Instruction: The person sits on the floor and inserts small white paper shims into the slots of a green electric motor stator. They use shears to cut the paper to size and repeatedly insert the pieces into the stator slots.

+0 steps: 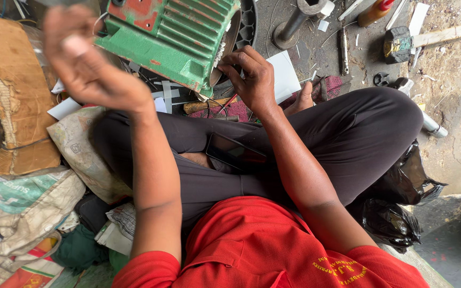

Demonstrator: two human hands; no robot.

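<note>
Green motor housing (pixel 172 37) on littered workshop floor (pixel 449 101), right hand (pixel 252 80) gripping its rim, left hand (pixel 89 64) raised, blurred, grip unclear.

A dirty grey floor (pixel 454 101) carries everything here. At its far edge lies a green ribbed motor housing (pixel 174 40), with white paper slips (pixel 286 74) just beside it. To the right sit a grey metal spindle (pixel 294 21), a hammer (pixel 406 42) with a pale wooden handle, and a small orange bottle (pixel 375 10). Black plastic bags (pixel 401 197) lie nearer. On the left are torn cardboard (pixel 14 90) and what seem to be crumpled woven sacks (pixel 22 208).
</note>
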